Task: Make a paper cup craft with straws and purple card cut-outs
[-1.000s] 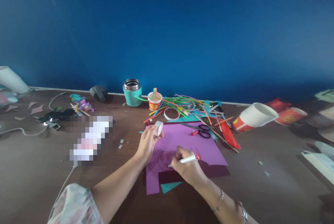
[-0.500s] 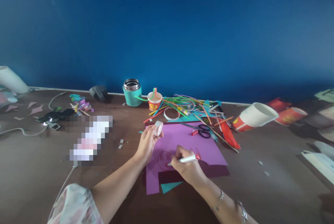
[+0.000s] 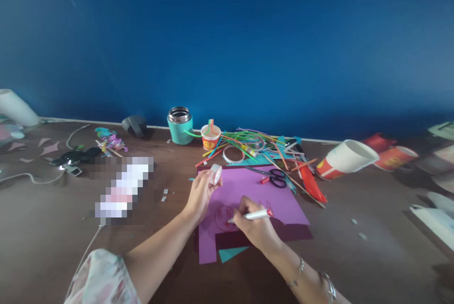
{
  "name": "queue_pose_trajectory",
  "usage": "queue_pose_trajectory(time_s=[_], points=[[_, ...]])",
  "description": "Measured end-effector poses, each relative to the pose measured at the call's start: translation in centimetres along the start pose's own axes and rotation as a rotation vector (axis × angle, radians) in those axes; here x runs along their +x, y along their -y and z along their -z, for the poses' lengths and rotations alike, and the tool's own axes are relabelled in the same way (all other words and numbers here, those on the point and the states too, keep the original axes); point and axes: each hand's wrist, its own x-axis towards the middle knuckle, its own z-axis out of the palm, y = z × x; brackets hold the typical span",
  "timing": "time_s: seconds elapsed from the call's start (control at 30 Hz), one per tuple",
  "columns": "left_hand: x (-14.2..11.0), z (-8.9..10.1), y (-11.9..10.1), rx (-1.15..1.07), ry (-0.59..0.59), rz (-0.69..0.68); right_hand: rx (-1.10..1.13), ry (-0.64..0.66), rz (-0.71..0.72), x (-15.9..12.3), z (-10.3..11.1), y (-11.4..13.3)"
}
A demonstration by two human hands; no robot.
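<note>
My right hand [image 3: 253,226] is closed round a white marker [image 3: 256,215] with a red end, its tip on a round face drawn in red [image 3: 222,216] on purple paper [image 3: 244,181]. Eyes and a small red mouth show in the drawing. Between the fingers of my left hand [image 3: 201,195] is a small roll of tape [image 3: 215,174], held just above the sheet's left part. Black-handled scissors [image 3: 277,178] and a red marker cap [image 3: 264,181] lie on the sheet. A second red outline beside my right hand is partly hidden.
Behind the paper lies a heap of coloured pipe cleaners [image 3: 248,141]. A teal jar [image 3: 180,129] and a small paper cup [image 3: 210,137] stand left of it. Larger paper cups [image 3: 347,158] lie tilted to the right. A blurred-out device [image 3: 122,190] with a cable rests at left.
The marker tip has shifted very slightly over the drawn face, and the red mouth looks a little fuller. My left hand stays in place with the tape.
</note>
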Motion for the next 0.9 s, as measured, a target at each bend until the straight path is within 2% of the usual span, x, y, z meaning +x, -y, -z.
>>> queue_pose_trajectory(time_s=[0.47,0.7,0.9], points=[[-0.13,-0.03,0.01,0.000,0.007,-0.007,-0.007,0.027,-0.008,-0.02,-0.03,0.05],[-0.22,-0.15,-0.20,0.003,-0.006,0.006,0.024,-0.054,-0.034,0.07,0.14,0.35],[-0.19,-0.14,-0.17,-0.010,-0.006,0.000,0.029,-0.058,-0.021,0.09,0.21,0.33]])
